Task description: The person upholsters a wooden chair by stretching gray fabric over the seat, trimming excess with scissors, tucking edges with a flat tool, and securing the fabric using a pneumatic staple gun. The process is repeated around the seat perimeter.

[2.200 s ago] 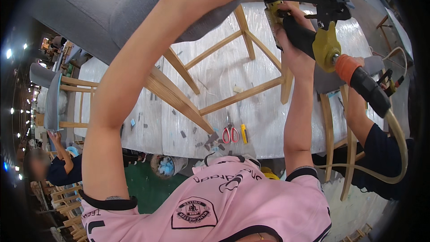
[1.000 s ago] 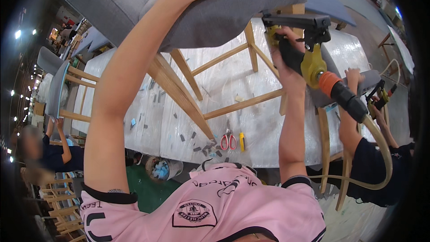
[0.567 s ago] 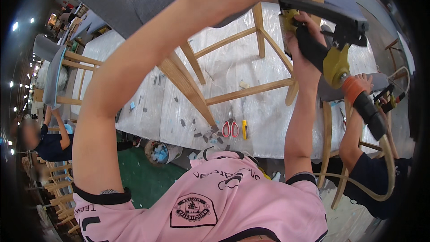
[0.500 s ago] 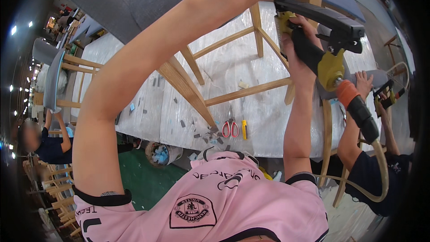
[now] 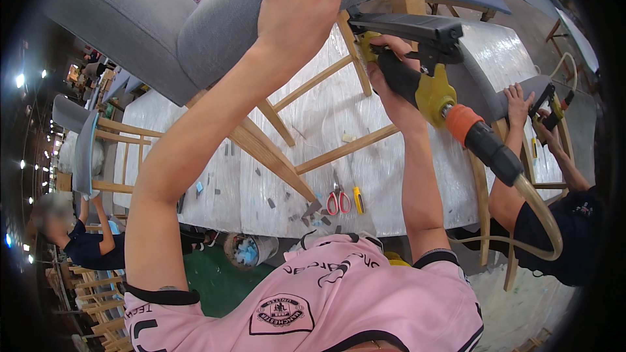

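Note:
A grey upholstered chair [image 5: 218,42] lies tipped on the table, its wooden legs [image 5: 277,161] angled toward me. My left hand [image 5: 297,16] rests on the padded seat with its fingers spread. Closed around the black grip of a yellow-and-black pneumatic staple gun [image 5: 438,94] is my right hand [image 5: 390,81]. The gun's nose is close to the seat's underside edge by a wooden leg; whether it touches I cannot tell. An orange-collared fitting and a clear air hose [image 5: 541,215] trail from the gun.
Red-handled scissors [image 5: 338,203], a yellow cutter knife [image 5: 358,200] and grey scraps lie on the film-covered table [image 5: 228,215]. Below its edge stands a scrap bucket [image 5: 248,249]. At right, a co-worker's hands [image 5: 517,105] work another chair with a staple gun; another person [image 5: 98,238] handles a chair at left.
My left hand has shifted left along the seat, away from the gun's nose, and its fingers now show spread. The staple gun and right hand appear farther left; the view has also shifted.

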A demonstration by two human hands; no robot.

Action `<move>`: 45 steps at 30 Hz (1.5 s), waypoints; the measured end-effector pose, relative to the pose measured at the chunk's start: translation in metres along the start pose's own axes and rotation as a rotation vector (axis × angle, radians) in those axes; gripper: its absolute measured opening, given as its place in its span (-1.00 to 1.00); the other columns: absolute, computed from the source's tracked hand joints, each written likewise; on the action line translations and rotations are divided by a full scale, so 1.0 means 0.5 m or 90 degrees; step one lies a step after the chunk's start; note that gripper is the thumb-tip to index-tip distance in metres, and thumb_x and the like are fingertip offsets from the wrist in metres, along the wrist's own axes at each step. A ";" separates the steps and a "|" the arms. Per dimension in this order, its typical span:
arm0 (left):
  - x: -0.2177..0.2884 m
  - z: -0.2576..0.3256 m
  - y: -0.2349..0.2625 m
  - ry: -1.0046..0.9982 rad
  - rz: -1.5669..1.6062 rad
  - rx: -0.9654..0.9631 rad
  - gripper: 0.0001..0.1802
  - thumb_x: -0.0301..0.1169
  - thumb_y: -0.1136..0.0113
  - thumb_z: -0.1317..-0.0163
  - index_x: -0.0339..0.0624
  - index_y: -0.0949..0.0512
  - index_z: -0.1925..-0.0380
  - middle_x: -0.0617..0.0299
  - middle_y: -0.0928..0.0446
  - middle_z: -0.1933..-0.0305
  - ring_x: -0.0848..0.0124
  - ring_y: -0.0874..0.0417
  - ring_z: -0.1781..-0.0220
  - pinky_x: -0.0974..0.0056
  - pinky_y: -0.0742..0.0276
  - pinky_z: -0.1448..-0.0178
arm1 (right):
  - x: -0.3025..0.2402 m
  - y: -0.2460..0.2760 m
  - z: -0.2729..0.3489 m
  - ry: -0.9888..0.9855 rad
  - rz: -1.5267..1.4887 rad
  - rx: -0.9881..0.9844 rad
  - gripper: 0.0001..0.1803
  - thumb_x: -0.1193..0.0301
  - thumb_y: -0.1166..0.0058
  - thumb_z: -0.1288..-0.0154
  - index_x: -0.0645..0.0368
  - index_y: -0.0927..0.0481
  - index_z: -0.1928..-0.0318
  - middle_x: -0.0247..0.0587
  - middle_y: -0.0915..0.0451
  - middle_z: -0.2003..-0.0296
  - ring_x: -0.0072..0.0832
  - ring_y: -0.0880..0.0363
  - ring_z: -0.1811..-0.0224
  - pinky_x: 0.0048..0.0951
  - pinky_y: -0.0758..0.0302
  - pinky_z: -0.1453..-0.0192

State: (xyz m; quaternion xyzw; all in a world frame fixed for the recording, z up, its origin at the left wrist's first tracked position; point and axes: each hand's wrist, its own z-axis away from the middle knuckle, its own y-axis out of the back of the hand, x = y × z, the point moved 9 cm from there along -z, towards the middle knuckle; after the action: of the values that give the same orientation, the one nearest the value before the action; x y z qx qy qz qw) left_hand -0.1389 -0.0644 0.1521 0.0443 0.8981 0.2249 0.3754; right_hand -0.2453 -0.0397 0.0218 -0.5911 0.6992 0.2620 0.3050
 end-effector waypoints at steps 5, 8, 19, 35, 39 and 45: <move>0.006 0.000 -0.019 0.009 0.019 -0.064 0.01 0.00 -0.41 -0.17 -0.13 -0.20 -0.54 -0.25 -0.37 -0.38 -0.18 -0.53 -0.22 -0.21 -0.49 -0.22 | 0.006 0.000 0.012 -0.005 0.052 -0.030 -0.54 0.67 -0.16 -0.26 0.11 -0.53 -0.16 -0.24 -0.56 -0.08 -0.42 -0.55 -0.11 -0.37 -0.49 -0.23; 0.011 0.017 -0.020 0.007 0.004 0.012 0.19 -0.04 -0.62 0.02 0.10 -0.14 -0.58 -0.11 -0.41 -0.36 -0.14 -0.56 -0.19 -0.26 -0.50 -0.16 | 0.027 -0.013 0.017 -0.115 -0.013 -0.050 -0.56 0.67 -0.16 -0.28 0.10 -0.53 -0.15 -0.25 -0.55 -0.07 -0.43 -0.54 -0.11 -0.38 -0.49 -0.23; 0.025 0.019 -0.019 0.034 -0.038 0.032 -0.13 -0.44 -0.31 -0.15 0.07 -0.26 -0.52 -0.12 -0.42 -0.34 -0.12 -0.56 -0.12 -0.23 -0.51 -0.13 | -0.015 -0.016 0.028 -0.019 0.079 0.018 -0.61 0.59 -0.24 -0.25 0.14 -0.60 -0.10 -0.25 -0.71 0.20 -0.53 -0.67 0.20 -0.48 -0.59 0.00; -0.174 0.009 -0.090 0.186 0.435 -0.340 0.20 0.40 -0.15 -0.22 -0.47 -0.18 -0.49 -0.34 -0.43 -0.39 -0.12 -0.46 -0.45 0.02 -0.36 -0.50 | -0.017 -0.048 -0.030 0.023 0.077 -0.013 -0.61 0.62 -0.19 -0.28 0.16 -0.61 -0.13 -0.15 -0.61 -0.23 -0.39 -0.57 -0.25 -0.32 -0.44 -0.39; -0.129 0.035 -0.048 0.065 0.251 -0.125 0.03 0.19 -0.34 -0.18 -0.38 -0.30 -0.42 -0.25 -0.49 -0.24 -0.10 -0.58 -0.20 -0.05 -0.50 -0.25 | -0.003 -0.055 -0.034 0.014 0.043 -0.005 -0.64 0.58 -0.23 -0.31 0.19 -0.62 -0.12 -0.12 -0.60 -0.25 -0.39 -0.57 -0.26 -0.33 -0.44 -0.39; -0.083 0.062 -0.029 0.054 0.067 0.020 0.01 0.09 -0.43 -0.11 -0.26 -0.29 -0.44 -0.15 -0.43 -0.28 -0.01 -0.52 -0.16 -0.07 -0.47 -0.17 | 0.005 -0.057 -0.001 0.040 0.118 0.002 -0.63 0.56 -0.28 -0.32 0.21 -0.60 -0.13 -0.11 -0.62 -0.20 -0.46 -0.59 -0.19 -0.41 -0.47 -0.33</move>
State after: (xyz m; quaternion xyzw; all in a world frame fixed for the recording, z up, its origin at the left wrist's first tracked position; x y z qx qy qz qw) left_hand -0.0864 -0.0761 0.1536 0.0880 0.9131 0.2321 0.3235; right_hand -0.2177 -0.0465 0.0203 -0.5309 0.7607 0.2694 0.2586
